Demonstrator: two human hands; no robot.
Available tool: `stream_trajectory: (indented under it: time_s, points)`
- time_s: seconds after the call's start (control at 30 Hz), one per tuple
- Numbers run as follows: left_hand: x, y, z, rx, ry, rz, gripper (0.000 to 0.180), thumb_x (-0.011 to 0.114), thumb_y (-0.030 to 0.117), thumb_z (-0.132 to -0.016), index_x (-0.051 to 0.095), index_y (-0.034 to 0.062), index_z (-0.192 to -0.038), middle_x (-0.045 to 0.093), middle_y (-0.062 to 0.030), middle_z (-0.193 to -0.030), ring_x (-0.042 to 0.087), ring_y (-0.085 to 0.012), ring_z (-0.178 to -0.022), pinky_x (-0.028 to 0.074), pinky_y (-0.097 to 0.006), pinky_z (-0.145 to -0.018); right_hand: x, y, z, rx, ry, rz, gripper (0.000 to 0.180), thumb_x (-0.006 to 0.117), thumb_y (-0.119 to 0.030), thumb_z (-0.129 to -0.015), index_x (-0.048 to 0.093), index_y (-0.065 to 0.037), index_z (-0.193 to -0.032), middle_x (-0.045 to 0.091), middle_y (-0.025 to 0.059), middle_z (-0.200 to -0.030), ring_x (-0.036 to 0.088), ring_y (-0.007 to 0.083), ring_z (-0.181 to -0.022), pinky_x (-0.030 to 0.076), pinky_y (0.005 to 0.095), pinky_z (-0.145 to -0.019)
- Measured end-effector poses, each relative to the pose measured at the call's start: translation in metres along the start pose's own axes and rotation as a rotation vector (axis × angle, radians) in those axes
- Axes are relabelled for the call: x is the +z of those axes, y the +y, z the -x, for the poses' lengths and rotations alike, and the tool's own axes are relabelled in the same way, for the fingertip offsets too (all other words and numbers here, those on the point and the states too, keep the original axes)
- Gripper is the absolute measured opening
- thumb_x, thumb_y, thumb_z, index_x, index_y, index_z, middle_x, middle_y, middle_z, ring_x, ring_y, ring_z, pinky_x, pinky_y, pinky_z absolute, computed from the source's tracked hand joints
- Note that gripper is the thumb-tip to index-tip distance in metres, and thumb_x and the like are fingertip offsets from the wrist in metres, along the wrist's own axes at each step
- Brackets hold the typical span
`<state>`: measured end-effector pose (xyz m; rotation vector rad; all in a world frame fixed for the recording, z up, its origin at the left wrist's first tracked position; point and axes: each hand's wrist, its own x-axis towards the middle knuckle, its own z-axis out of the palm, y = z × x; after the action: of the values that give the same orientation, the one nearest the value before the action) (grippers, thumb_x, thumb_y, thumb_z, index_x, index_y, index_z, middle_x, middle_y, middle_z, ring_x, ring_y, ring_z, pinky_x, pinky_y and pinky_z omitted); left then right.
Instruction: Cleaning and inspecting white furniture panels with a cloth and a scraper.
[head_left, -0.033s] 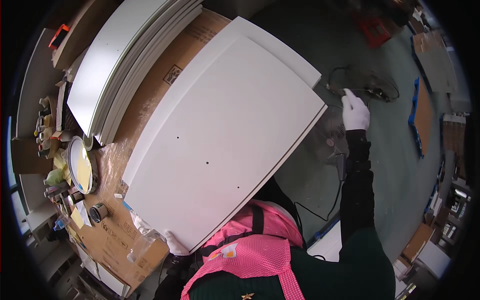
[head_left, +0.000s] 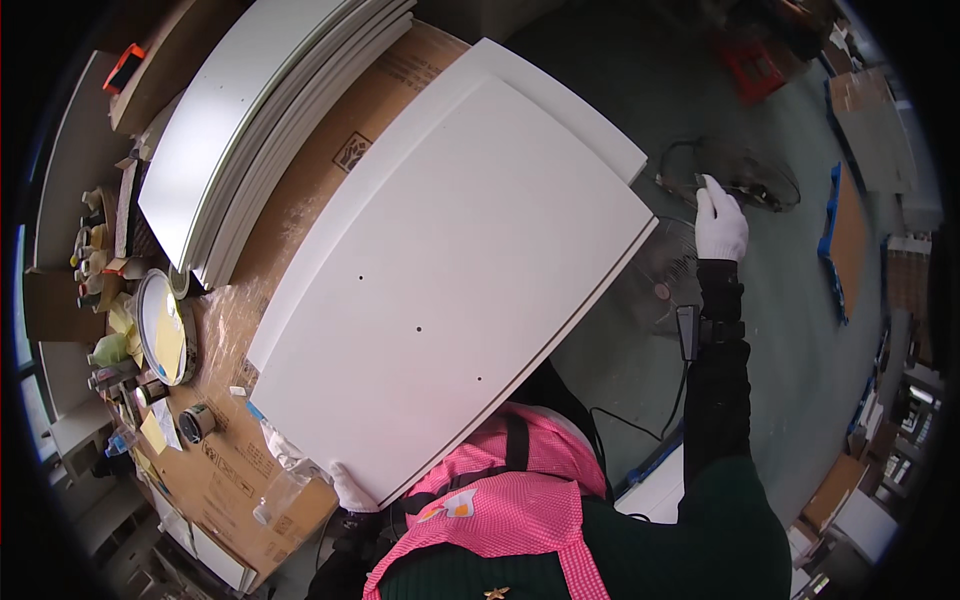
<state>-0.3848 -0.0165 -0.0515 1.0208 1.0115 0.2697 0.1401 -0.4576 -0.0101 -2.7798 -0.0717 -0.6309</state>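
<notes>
Seen from the left of two head-worn fisheye cameras, the view faces steeply downward past the wearer's pink apron (head_left: 500, 512) at lower center, close enough for a white panel (head_left: 450, 240) to dominate mid-frame, taking in the worktop (head_left: 285, 220) at left and floor (head_left: 790, 275) at right, edges bowing rimward

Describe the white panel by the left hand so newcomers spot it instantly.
Between the brown cardboard and the pink apron lies a white panel, the left hand at its near corner. It is topmost, with three dark dots in a slanting row; the panel beneath shows only its border.
</notes>
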Motion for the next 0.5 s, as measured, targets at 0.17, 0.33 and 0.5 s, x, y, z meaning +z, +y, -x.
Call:
stream_trajectory:
  time_s: [0.17, 0.33, 0.5]
  points:
    - [-0.013, -0.006, 0.01, 0.081, 0.066, -0.038, 0.074, 0.041, 0.06, -0.1, 0.044, -0.0034, -0.138, 0.056, -0.0157, -0.131, 0.059, -0.0269, -0.116, 0.051, -0.04, -0.096, -0.002, -0.185, 0.013, -0.218, -0.269, -0.486, 0.022, 0.068, -0.015, -0.083, 0.077, -0.018, -0.104, 0.06, 0.0081, -0.081, 0.061, 0.0255, -0.074, 0.05, 0.0379, -0.065]
    - [-0.025, -0.012, 0.009, 0.016, 0.108, -0.07, 0.073, 0.043, 0.059, -0.1, 0.045, -0.0037, -0.137, 0.059, -0.0169, -0.128, 0.062, -0.0277, -0.111, 0.053, -0.04, -0.093, 0.046, -0.34, 0.11, -0.843, -0.842, -0.536, 0.018, 0.063, -0.022, -0.085, 0.071, -0.017, -0.101, 0.065, 0.0124, -0.088, 0.066, 0.0328, -0.081, 0.054, 0.0462, -0.07]
    - [0.003, -0.002, 0.004, 0.061, 0.239, -0.126, 0.074, 0.04, 0.061, -0.099, 0.056, -0.0071, -0.125, 0.067, -0.016, -0.112, 0.067, -0.0246, -0.098, 0.055, -0.037, -0.086, 0.192, -0.282, 0.044, -0.927, 0.323, 0.429, 0.024, 0.051, -0.024, -0.099, 0.066, -0.014, -0.114, 0.066, 0.0136, -0.097, 0.067, 0.0318, -0.075, 0.055, 0.0426, -0.058]
